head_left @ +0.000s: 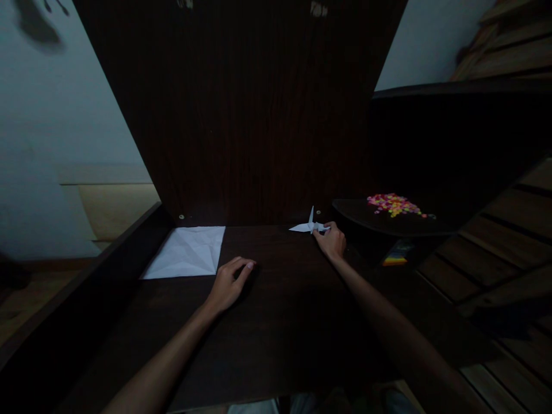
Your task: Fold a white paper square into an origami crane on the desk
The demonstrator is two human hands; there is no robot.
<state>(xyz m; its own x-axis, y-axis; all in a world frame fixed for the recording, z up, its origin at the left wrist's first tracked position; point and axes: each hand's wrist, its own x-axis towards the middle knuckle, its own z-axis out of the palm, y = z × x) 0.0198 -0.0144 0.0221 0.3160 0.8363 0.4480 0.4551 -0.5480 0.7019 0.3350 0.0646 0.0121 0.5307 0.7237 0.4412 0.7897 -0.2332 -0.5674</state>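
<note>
A small white folded paper crane (309,226) stands on the dark wooden desk (280,310) near the back board. My right hand (331,240) reaches out to it, with fingertips pinched on the crane's right end. My left hand (229,283) rests flat on the desk with its fingers stretched forward, holding nothing. Just to its left lies a creased white square sheet of paper (187,252), flat on the desk, close to the fingers but apart from them.
A dark upright back panel (241,115) closes the far side of the desk. At the right, a dark round tray (388,221) carries a heap of small colourful bits (393,204). A rainbow-striped item (395,259) sits below it. Wooden slats run along the right.
</note>
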